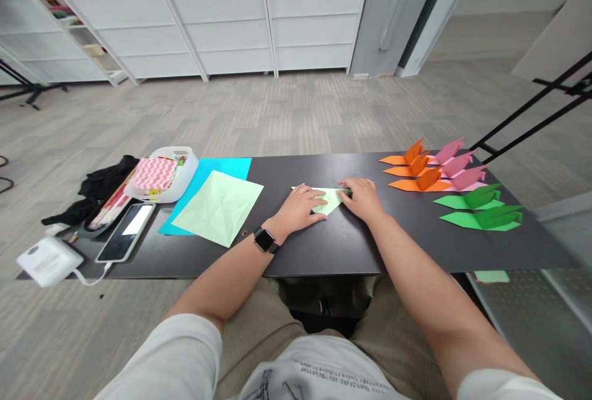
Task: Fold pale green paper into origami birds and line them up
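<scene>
A small folded piece of light green paper (330, 200) lies on the dark table in front of me, its point toward my body. My left hand (301, 208) rests over its left part, fingers stretched out and thumb apart. At the paper's right corner, my right hand (363, 198) has bent fingers, thumb and fingertips closed on the edge; the exact grip is partly hidden. Left of my hands, a creased light green square sheet (219, 208) lies over blue paper (231, 167). Folded paper birds stand to the right: orange (419, 179), pink (467, 178) and green (483, 218).
On the table's (287, 258) left side are a white basket (187, 172) with a pink patterned item, a phone (126, 233) cabled to a white device (50, 260), a dark tray of pens (107, 212) and black cloth (108, 178). A black metal stand (531, 110) rises beyond the right end.
</scene>
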A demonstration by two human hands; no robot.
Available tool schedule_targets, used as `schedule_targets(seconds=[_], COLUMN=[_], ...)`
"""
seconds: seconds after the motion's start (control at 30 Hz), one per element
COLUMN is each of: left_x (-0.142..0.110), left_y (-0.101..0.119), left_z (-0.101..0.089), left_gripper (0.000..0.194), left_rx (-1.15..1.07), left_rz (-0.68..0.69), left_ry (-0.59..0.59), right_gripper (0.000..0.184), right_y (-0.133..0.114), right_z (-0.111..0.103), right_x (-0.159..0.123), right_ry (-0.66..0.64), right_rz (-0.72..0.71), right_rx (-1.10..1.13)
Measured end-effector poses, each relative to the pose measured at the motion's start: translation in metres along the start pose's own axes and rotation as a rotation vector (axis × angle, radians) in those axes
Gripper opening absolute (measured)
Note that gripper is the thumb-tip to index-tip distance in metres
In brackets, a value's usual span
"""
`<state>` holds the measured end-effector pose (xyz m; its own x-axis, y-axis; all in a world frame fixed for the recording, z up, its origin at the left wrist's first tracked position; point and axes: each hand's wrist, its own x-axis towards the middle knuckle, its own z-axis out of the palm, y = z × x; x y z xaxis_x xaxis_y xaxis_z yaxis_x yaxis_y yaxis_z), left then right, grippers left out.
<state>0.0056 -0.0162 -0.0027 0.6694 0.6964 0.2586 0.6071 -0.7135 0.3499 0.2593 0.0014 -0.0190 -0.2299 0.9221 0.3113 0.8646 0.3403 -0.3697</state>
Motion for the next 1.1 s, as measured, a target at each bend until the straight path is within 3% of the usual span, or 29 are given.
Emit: schedule_targets(seconds=[0.33,0.5,0.73,1.1], left_x=[0.000,-0.001,0.000,0.001], left_y=[0.001,0.004,0.002,0.002], left_z=[0.001,0.001,0.004,0.006], left_gripper=[0.041,0.047,0.051,0.043], left_rx=[0.018,0.030,0.009,0.029], left_rz=[-0.019,-0.048,-0.075,-0.087], left_ry=[-0.022,0.001,0.005,-0.026], right_gripper=[0.035,0.056,0.086,0.082], right_y=[-0.001,-0.026,-0.023,-0.005], right_z=[-0.012,-0.008,0.005,0.003], right_x=[-0.007,-0.017,-0.019,-0.019], right_ry=[0.099,-0.019,-0.103,-0.077], right_rz=[0.084,-0.072,0.038,0.195], right_rx=[-0.041,-0.056,-0.114,-0.139])
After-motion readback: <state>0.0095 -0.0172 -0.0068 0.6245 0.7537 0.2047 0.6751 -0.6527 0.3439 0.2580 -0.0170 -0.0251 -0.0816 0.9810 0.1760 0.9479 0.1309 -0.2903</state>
